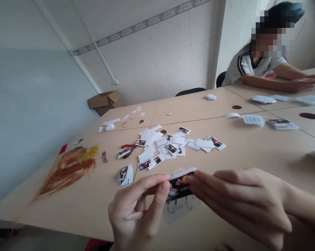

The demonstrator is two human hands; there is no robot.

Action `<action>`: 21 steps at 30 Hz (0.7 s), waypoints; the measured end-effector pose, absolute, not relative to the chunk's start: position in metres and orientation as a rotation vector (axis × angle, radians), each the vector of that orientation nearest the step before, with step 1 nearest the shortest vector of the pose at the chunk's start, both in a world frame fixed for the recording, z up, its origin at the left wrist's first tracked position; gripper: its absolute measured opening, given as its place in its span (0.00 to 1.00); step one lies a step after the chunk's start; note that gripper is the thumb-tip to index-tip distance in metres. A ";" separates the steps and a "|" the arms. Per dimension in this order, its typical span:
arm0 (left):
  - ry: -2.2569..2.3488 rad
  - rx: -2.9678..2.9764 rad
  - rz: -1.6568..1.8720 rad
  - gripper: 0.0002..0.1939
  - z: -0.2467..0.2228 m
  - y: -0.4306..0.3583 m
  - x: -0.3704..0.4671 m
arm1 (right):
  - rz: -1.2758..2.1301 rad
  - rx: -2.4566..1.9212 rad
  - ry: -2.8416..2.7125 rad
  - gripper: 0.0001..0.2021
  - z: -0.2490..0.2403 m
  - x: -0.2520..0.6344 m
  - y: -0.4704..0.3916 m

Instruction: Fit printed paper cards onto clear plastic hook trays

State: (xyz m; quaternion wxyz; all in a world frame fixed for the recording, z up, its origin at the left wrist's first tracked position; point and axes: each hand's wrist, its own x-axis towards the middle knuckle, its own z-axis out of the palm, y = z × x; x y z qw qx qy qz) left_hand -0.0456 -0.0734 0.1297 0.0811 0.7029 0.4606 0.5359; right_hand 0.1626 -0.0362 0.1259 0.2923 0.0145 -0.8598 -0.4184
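A small clear packet of fish hooks point(182, 184) with a black printed card across its top is held up over the near part of the table. My left hand point(140, 205) pinches its left edge between thumb and finger. At its right side, my right hand point(241, 195) has its fingers pressed together on the upper corner of the card. Several dark hooks hang below the card inside the clear plastic. Beyond the hands lies a loose pile of white and printed cards point(161, 142).
Red-handled pliers point(128, 150), a bundle of orange strands point(71, 167) and a small pink tool point(104, 157) lie at left. A cardboard box point(106, 101) stands behind the table. At the back right sits a person point(261, 66), near stacks of packets point(253, 120).
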 end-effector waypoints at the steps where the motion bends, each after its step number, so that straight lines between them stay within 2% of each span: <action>1: 1.372 2.102 1.601 0.08 0.130 -0.074 -0.045 | -1.107 0.032 -2.302 0.14 0.126 0.162 -0.036; 6: 1.432 1.975 1.668 0.07 0.131 -0.075 -0.040 | -1.131 -0.046 -2.345 0.13 0.128 0.162 -0.041; 9: 1.397 2.062 1.576 0.07 0.130 -0.073 -0.043 | -1.127 -0.120 -2.404 0.12 0.129 0.162 -0.043; 21: 1.419 1.995 1.561 0.03 0.124 -0.064 -0.047 | -1.082 -0.086 -2.291 0.11 0.126 0.157 -0.033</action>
